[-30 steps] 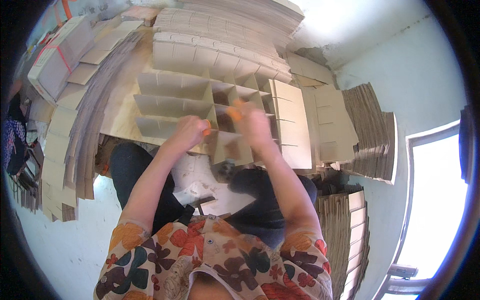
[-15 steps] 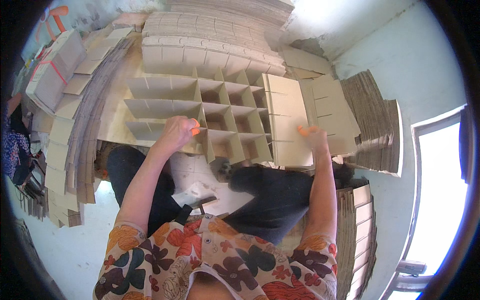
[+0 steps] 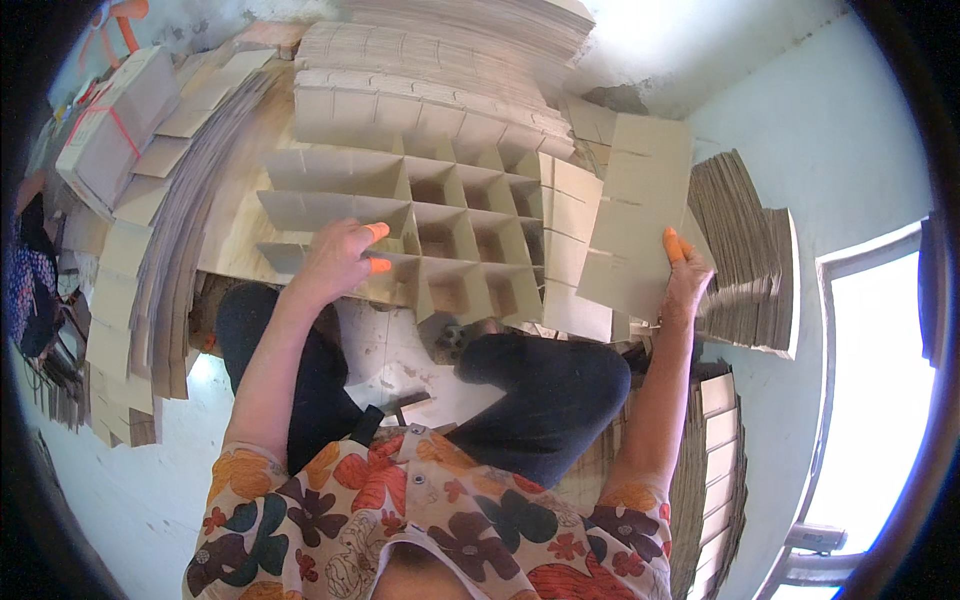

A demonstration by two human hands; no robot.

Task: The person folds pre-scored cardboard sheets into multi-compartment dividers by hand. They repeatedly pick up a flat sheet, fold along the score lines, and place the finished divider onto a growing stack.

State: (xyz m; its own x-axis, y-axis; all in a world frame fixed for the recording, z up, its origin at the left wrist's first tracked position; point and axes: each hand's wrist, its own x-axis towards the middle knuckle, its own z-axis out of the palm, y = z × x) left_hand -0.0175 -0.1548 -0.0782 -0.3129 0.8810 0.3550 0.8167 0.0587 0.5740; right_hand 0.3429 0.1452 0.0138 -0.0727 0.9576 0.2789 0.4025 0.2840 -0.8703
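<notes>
A partly assembled cardboard divider grid stands in front of me, its crossed strips forming open cells. Long slotted strips reach out from its left side. My left hand is over the front strips at that side, thumb and finger apart, orange covers on their tips. Whether it touches a strip I cannot tell. To the right of the grid, my right hand, also with orange finger covers, grips a slotted cardboard strip by its right edge and holds it tilted. Beneath that strip lie more slotted strips, partly hidden by it.
Stacks of slotted cardboard line the far side. More cardboard lies fanned along the left, beside a box with red strapping. Further stacks stand at the right and low right, near a bright opening.
My right hand has moved right and lifted a cardboard strip off the pile beside the grid. The left hand's fingers have parted, and it has shifted slightly left.
</notes>
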